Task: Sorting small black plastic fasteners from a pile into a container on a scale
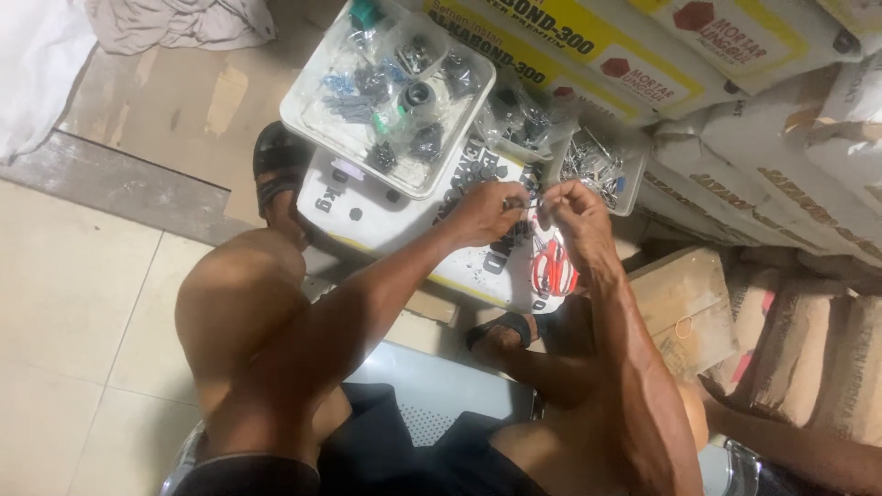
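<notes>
My left hand (490, 211) and my right hand (571, 213) meet over a white sack (367, 216) lying flat on the floor. Both pinch a small dark part (525, 200) between their fingertips; its exact shape is too small to make out. Red-handled pliers (552, 268) lie on the sack just below my right hand. A clear plastic tray (317, 106) holding small bags of dark hardware rests on the sack beyond my left hand.
Two smaller clear tubs, one with dark parts (522, 119) and one with shiny metal pieces (593, 163), stand beside stacked mortar sacks (735, 55). A cardboard box (684, 308) sits at right. My sandalled feet (278, 170) rest on the tiled floor (64, 303).
</notes>
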